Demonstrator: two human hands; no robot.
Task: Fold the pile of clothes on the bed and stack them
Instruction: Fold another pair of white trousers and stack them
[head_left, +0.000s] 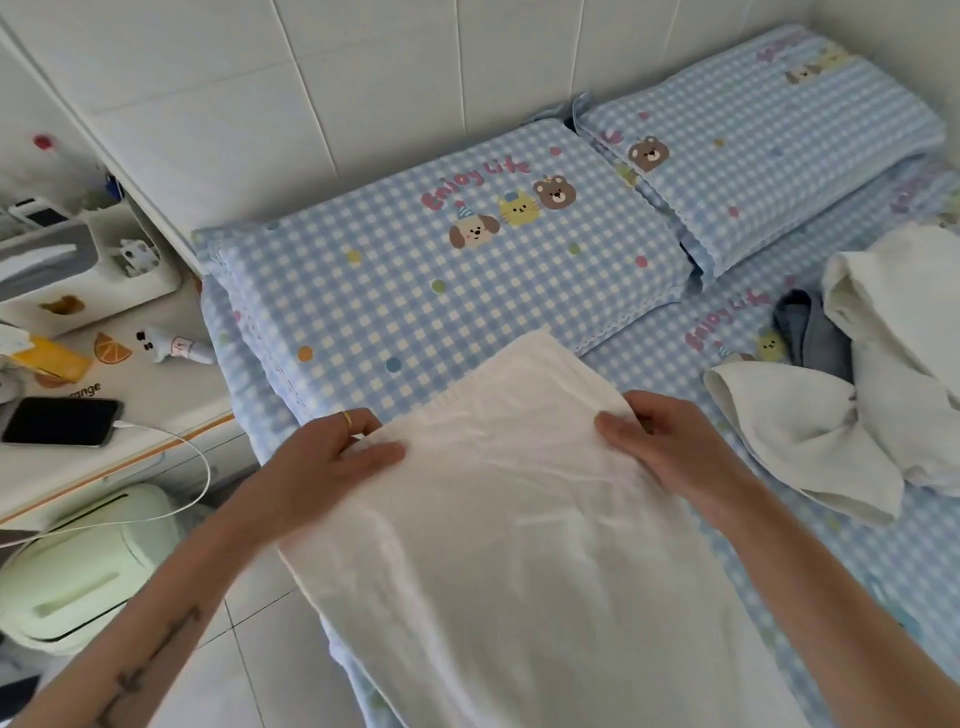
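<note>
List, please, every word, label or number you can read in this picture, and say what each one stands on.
"Enjoy Life": pink letters on the near pillow, above the dog, cat and bear.
"Enjoy Life": again on the bed sheet, beside the pile of clothes.
"...ange": end of a word on the desk mat; the start is hidden.
Pink letters on the far pillow: cut off, unreadable.

We find bare bed (675, 358) beyond the white garment (498, 545); the clothes pile (883, 374) blocks its right, a pillow (441, 260) its far side.
</note>
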